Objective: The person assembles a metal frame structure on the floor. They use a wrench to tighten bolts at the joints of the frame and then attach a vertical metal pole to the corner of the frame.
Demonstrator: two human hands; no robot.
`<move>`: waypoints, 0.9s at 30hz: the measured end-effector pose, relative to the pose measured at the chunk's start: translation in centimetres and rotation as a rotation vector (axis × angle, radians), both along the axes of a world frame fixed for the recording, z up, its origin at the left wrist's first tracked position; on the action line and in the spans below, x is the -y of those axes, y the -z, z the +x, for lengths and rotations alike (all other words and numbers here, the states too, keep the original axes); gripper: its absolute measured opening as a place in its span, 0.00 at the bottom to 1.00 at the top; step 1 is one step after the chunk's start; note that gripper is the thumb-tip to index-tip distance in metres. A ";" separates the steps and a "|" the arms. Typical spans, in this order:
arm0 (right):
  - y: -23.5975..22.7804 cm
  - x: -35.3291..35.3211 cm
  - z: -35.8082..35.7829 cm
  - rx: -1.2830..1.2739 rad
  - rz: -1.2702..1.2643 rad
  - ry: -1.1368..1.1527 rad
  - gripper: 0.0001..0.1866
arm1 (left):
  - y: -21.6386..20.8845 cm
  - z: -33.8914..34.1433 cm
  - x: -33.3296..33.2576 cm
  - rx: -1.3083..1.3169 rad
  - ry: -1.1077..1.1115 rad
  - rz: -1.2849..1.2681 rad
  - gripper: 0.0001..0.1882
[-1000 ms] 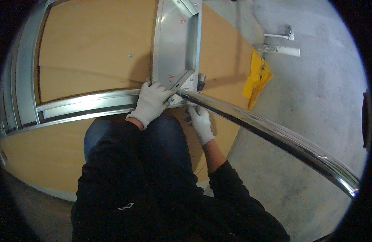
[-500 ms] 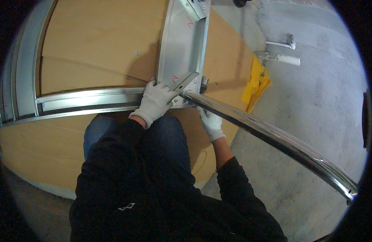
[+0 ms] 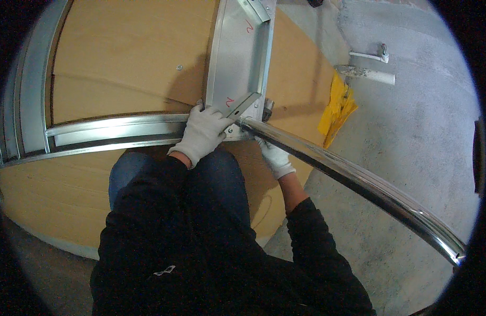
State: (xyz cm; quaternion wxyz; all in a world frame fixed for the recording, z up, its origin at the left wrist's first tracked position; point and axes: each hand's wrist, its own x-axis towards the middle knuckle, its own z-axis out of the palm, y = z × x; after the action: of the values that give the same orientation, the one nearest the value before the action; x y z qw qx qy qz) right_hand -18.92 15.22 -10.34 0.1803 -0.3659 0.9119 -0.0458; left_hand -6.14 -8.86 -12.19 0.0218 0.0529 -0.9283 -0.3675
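Cardboard [image 3: 127, 47] is lying underneath; pole [image 3: 349, 171] is running near-right from the frame [image 3: 239, 58]. Right hand [image 3: 276, 159] is sitting closer to it, fingers hiding, can't tell grip; left hand [image 3: 202, 130] is wrapping the rail [image 3: 119, 130].

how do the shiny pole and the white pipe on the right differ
The shiny pole is mirror-bright; the white pipe is dull white with grey mottling toward its left end. The pole looks far longer, the pipe short. In the picture the pole slants steeply down to the right, while the pipe tilts only slightly. Both look round.
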 end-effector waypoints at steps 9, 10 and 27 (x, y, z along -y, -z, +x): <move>-1.9 1.6 -2.1 0.141 -0.145 -0.046 0.13 | 0.3 0.1 0.0 -0.009 -0.008 0.020 0.21; -1.8 1.6 -2.0 0.140 -0.145 -0.022 0.13 | 0.2 0.1 0.0 -0.001 -0.004 0.021 0.21; 0.2 1.5 0.2 0.124 -0.198 0.106 0.17 | 0.2 -0.1 -0.1 -0.004 -0.008 0.009 0.19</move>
State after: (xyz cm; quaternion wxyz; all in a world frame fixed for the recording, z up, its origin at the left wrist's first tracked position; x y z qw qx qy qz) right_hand -18.72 13.76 -10.54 0.1969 -0.3296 0.9080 -0.1675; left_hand -6.26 -8.79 -12.38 0.0246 0.0558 -0.9264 -0.3716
